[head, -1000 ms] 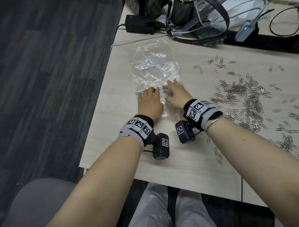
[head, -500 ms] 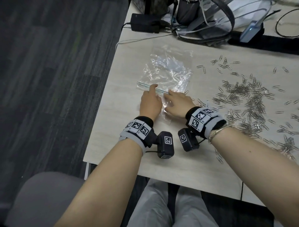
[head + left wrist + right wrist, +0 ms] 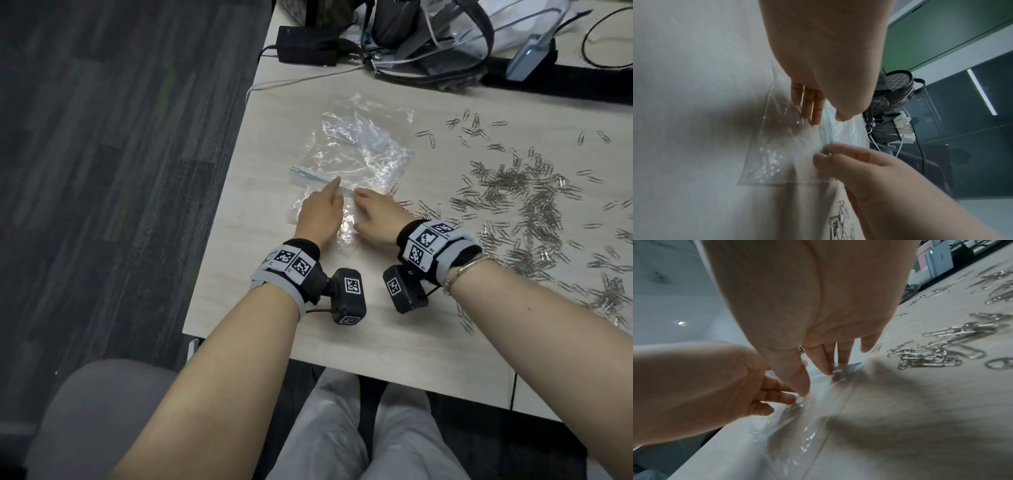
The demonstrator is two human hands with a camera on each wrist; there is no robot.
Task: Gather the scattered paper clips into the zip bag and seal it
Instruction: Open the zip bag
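Observation:
A crumpled clear zip bag (image 3: 356,154) lies on the pale table (image 3: 342,335), its blue zip strip (image 3: 308,176) slanting toward me. My left hand (image 3: 334,192) pinches the bag's mouth; the index finger lies along the strip, and thumb and fingers (image 3: 807,105) sit on either side of it. My right hand (image 3: 359,197) pinches the same mouth just to the right, thumb and index tips together (image 3: 824,154) on the plastic (image 3: 807,426). Several silver paper clips (image 3: 534,205) lie scattered to the right (image 3: 937,353). I cannot tell whether the bag is empty.
The table's left edge (image 3: 219,222) runs close to the bag. At the back stand a black power adapter (image 3: 306,44), a clear strapped bag (image 3: 445,44), a patterned backpack (image 3: 896,92) and a mesh pen cup (image 3: 888,131). A grey chair (image 3: 102,411) is below left.
The bag has turned, so its zip strip now slants instead of lying level. My left index finger has stretched out along the strip. Both hands have stayed at the bag's mouth.

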